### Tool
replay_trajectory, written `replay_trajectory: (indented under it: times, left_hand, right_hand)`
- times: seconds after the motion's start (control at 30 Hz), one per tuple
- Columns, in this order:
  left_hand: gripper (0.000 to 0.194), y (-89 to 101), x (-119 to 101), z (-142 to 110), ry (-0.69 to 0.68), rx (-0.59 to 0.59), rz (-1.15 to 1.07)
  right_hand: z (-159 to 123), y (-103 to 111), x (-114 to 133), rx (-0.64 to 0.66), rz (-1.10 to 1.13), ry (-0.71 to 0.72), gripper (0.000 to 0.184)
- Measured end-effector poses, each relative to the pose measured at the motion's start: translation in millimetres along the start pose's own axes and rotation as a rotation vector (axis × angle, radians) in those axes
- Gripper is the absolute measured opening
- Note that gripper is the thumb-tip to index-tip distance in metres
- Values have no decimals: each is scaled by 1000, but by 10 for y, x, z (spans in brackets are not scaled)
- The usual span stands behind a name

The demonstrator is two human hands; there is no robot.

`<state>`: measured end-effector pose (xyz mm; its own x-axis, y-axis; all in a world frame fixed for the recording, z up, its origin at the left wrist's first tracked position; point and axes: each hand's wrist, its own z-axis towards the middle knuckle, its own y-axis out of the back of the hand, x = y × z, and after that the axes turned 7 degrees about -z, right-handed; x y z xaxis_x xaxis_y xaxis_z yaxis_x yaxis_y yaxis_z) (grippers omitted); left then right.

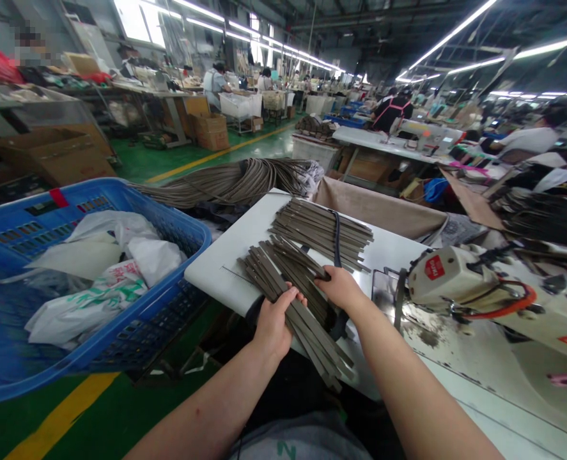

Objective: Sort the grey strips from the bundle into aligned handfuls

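My left hand (pixel 274 322) is closed around a bundle of grey-brown flat strips (pixel 316 335) that slants over the near edge of the white tabletop (pixel 223 259). To its right, my right hand (pixel 341 289) pinches the ends of strips in a second bundle (pixel 290 259), partly hidden under the first one and my hands. Beyond them a third bundle of strips (pixel 307 223) lies flat on the tabletop, with a dark strap (pixel 337 239) across it. The strips' exact material cannot be made out.
A sewing machine (pixel 484 291) stands at the right of the tabletop. At the left is a blue plastic basket (pixel 178 223) with white bags (pixel 105 287) inside. Long coiled strips (pixel 235 179) lie behind the table. Other people sit at workstations farther back.
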<state>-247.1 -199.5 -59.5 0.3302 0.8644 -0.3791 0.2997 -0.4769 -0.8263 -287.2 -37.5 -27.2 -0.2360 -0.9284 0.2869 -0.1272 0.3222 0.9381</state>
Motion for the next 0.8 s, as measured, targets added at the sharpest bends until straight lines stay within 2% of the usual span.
replay_trajectory:
  times: [0.13,0.37,0.57,0.8]
  left_hand:
    - [32,-22,-5,-16,1,-8,-1]
    - [32,-28,-7,-24,-2,-5,-2]
    - [32,-32,-1,-17,5,-11,-9]
    - [32,-39,-7,-28,-1,-11,11]
  right_hand:
    - [6,54,-23,12,45,-7,8]
    - [-23,103,-112,53,147,32,27]
    - [-51,105,-107,35,155,37,20]
    - [-104,-53,81,14,-15,-14,16]
